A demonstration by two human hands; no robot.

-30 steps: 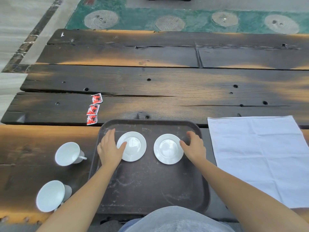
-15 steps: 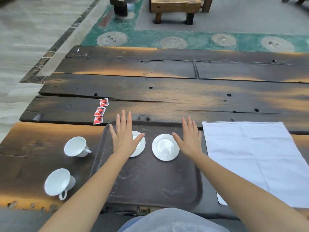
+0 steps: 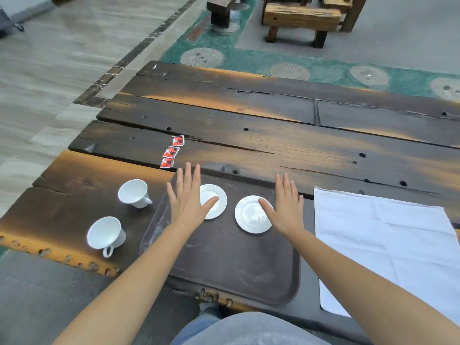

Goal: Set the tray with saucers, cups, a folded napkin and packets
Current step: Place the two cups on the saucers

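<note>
A dark brown tray [image 3: 224,260] lies on the wooden table with two white saucers on its far half, the left saucer [image 3: 217,199] and the right saucer [image 3: 250,216]. My left hand [image 3: 188,197] hovers flat with fingers spread over the tray's far left, its thumb over the left saucer. My right hand [image 3: 286,206] is also flat and empty, its thumb over the right saucer's edge. Two white cups lie left of the tray, one farther [image 3: 134,194] and one nearer [image 3: 105,235]. Three red packets [image 3: 171,153] lie beyond the tray. A white napkin [image 3: 385,250] is spread flat on the right.
The dark wooden plank table [image 3: 273,135] stretches far beyond the tray. Its left edge is near the cups. Wooden stools [image 3: 298,18] stand on the floor past the table, on a green patterned floor strip.
Both hands have lifted off the saucers and flattened with fingers spread. The camera has tilted up and to the left, bringing the stools and more floor into view.
</note>
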